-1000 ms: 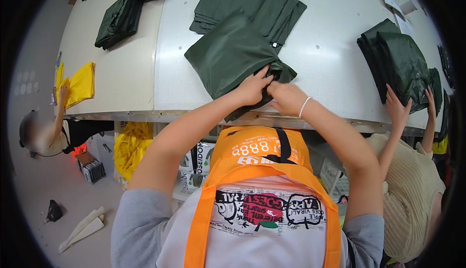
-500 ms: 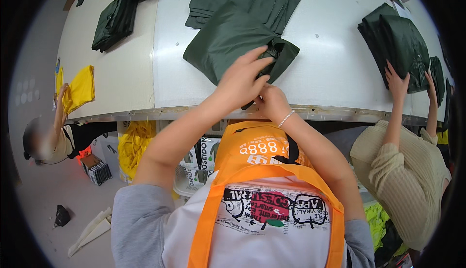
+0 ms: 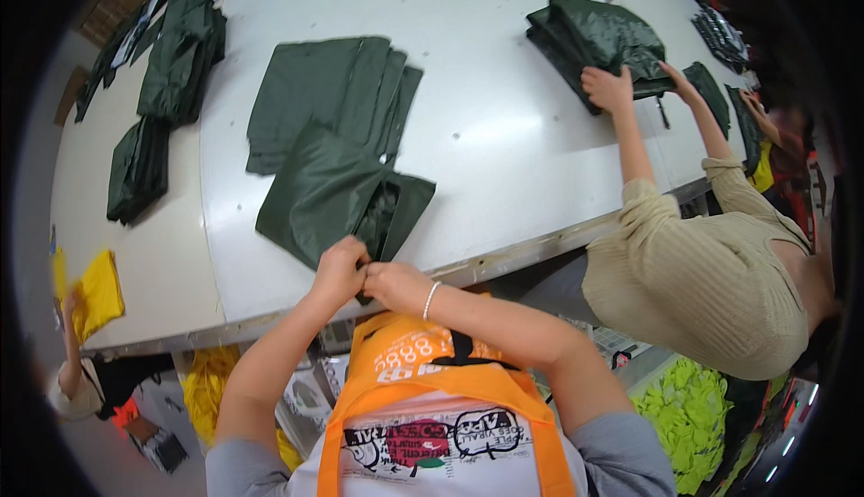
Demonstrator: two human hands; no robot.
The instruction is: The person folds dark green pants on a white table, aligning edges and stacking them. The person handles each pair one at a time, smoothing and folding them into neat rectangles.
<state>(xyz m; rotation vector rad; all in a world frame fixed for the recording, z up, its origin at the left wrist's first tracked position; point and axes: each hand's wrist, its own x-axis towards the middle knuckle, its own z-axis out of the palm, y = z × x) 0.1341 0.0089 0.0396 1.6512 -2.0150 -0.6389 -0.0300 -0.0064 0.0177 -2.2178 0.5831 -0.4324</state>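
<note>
A folded dark green waterproof garment [image 3: 315, 195] lies on the white table at its near edge, partly over a stack of folded green garments [image 3: 310, 92]. My left hand [image 3: 341, 267] is closed on the garment's near corner, fingers bent down. Right beside it, my right hand [image 3: 396, 286] pinches at the same corner, and the two hands touch. A dark bit of the fabric shows just below them. Exactly what lies between the fingertips is hidden. The garment's right side gapes in a dark opening with loose folds.
The table [image 3: 459, 155] has a metal front edge. More green bundles [image 3: 138, 168] lie at left. At right a co-worker in a beige sweater [image 3: 693, 290] holds a green bundle [image 3: 598, 42]. Another person handles yellow fabric [image 3: 97, 297] at far left. Lime-green cloth [image 3: 687, 420] is piled below the table.
My left hand has come down off the garment's opening to the near corner, beside my right. The view has swung, shifting the table left and down. The co-worker still holds the bundle.
</note>
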